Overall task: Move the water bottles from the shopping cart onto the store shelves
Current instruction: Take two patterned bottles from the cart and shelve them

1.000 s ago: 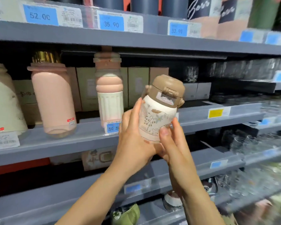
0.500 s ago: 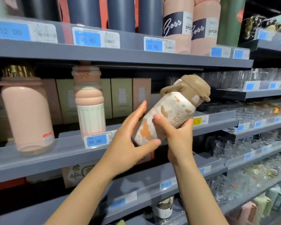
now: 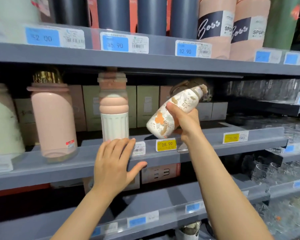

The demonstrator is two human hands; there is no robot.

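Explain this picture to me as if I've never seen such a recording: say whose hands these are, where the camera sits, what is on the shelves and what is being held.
There is no machine here. A person wears a camera on the head, so you look forward and down along their own arms. The right hand grips a leaf-patterned bottle, tilted with its brown cap leaning in toward the middle shelf, above a yellow price tag. The left hand is open, fingers spread at that shelf's front edge. On the shelf stand a pink bottle and a pink-and-white ribbed bottle, boxes behind. The shelf above carries dark tumblers.
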